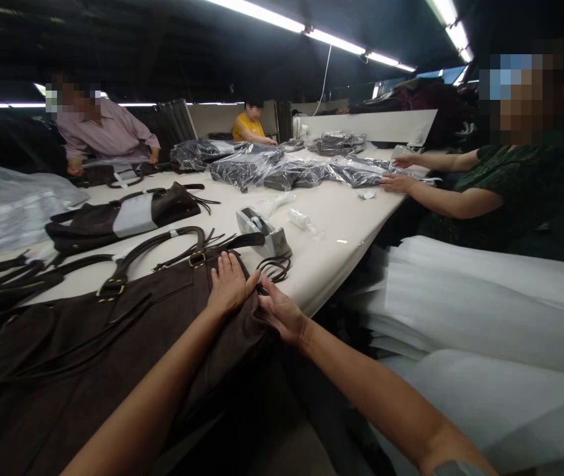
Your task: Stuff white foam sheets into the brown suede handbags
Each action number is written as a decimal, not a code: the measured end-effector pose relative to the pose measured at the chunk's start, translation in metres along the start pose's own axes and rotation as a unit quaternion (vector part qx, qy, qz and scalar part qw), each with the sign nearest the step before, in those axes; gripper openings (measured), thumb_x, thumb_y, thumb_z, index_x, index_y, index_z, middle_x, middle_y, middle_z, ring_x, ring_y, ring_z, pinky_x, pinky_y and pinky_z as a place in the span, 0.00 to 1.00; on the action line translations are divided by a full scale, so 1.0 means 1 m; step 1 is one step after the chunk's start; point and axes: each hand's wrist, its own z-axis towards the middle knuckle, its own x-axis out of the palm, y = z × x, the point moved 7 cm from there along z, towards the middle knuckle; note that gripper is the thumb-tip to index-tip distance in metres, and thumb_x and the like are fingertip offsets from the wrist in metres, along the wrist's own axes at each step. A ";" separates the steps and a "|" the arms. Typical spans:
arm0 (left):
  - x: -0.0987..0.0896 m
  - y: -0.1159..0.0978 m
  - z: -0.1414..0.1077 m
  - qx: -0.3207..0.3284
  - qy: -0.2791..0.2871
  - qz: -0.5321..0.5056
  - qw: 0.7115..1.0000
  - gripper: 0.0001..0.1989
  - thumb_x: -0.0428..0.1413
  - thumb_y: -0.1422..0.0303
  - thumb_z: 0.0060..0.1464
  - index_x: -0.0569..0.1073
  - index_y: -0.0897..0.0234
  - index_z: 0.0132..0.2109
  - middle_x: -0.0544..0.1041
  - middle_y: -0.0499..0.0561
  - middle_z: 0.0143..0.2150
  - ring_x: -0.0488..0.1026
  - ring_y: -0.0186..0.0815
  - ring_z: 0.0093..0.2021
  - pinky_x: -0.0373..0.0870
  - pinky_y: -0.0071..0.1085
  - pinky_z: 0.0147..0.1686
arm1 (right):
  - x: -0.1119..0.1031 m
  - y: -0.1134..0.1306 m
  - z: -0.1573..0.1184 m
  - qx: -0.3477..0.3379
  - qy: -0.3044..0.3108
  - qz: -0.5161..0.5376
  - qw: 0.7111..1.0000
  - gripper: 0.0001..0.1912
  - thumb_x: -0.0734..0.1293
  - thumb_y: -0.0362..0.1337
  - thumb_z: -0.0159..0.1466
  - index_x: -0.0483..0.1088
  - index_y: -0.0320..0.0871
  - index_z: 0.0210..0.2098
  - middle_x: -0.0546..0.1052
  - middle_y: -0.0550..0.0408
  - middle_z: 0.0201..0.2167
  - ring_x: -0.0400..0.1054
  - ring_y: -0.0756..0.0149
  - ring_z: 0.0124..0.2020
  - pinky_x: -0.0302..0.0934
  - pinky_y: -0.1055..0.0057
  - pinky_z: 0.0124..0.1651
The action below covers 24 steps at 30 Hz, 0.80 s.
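A large dark brown handbag (88, 350) with brass-coloured buckles and looped handles lies along the near side of the table. My left hand (228, 283) rests flat on its upper right end, fingers stretched out and palm down. At that same end, my right hand (284, 312) grips the bag's edge between thumb and fingers; the fingertips are partly hidden behind the leather. Just beyond my hands stands a grey tape dispenser (264, 235), with the bag's thin dark cords beside it.
Another brown handbag (162, 208) with a white wrap lies farther back on the pale table (321, 258). Plastic-wrapped bags (246, 165) cover the far side. White sheets (484, 291) are stacked at right, clear plastic (8, 205) at left. Three co-workers stand around the table.
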 end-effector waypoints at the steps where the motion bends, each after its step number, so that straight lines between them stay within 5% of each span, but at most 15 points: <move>1: 0.000 -0.002 -0.002 0.005 -0.006 0.013 1.000 0.44 0.46 0.51 0.59 0.47 0.85 0.68 0.44 0.78 0.71 0.41 0.57 0.72 0.43 0.57 0.66 | -0.001 -0.002 -0.013 0.008 -0.007 -0.022 1.000 0.35 0.54 0.62 0.66 0.71 0.39 0.52 0.78 0.46 0.43 0.71 0.57 0.50 0.63 0.59 0.57; 5: -0.001 -0.009 -0.005 0.018 -0.025 0.048 0.998 0.47 0.49 0.51 0.58 0.46 0.89 0.68 0.43 0.80 0.70 0.40 0.61 0.72 0.40 0.58 0.67 | -0.001 -0.002 -0.056 -0.075 -0.092 -0.168 0.979 0.31 0.70 0.59 0.57 0.73 0.42 0.49 0.77 0.50 0.42 0.69 0.57 0.51 0.60 0.63 0.58; 10: -0.004 -0.016 -0.007 0.021 -0.031 0.090 0.995 0.47 0.48 0.51 0.59 0.46 0.91 0.67 0.44 0.81 0.70 0.41 0.63 0.71 0.41 0.58 0.66 | 0.012 -0.018 -0.089 -0.147 -0.229 -0.298 0.915 0.32 0.63 0.64 0.60 0.74 0.41 0.42 0.75 0.52 0.34 0.67 0.55 0.44 0.62 0.65 0.48; 15: -0.008 -0.021 -0.011 0.027 -0.040 0.103 0.994 0.46 0.47 0.51 0.59 0.47 0.92 0.67 0.44 0.82 0.70 0.42 0.64 0.71 0.41 0.57 0.66 | 0.008 -0.037 -0.106 -0.178 -0.340 -0.369 0.847 0.29 0.61 0.64 0.61 0.70 0.42 0.31 0.68 0.54 0.26 0.60 0.63 0.32 0.58 0.68 0.36; 19: -0.009 -0.024 -0.014 0.026 -0.045 0.098 0.994 0.46 0.48 0.51 0.59 0.47 0.92 0.67 0.45 0.82 0.70 0.42 0.64 0.71 0.41 0.57 0.67 | -0.007 -0.042 -0.104 -0.177 -0.355 -0.364 0.843 0.25 0.61 0.58 0.64 0.67 0.42 0.27 0.64 0.57 0.24 0.55 0.67 0.28 0.53 0.70 0.32; 24: -0.010 -0.026 -0.015 0.024 -0.037 0.114 0.992 0.47 0.48 0.51 0.59 0.46 0.92 0.67 0.44 0.82 0.70 0.42 0.65 0.71 0.44 0.57 0.66 | -0.032 -0.054 -0.091 -0.146 -0.375 -0.281 0.871 0.17 0.64 0.48 0.60 0.65 0.42 0.23 0.63 0.60 0.20 0.55 0.70 0.25 0.50 0.71 0.29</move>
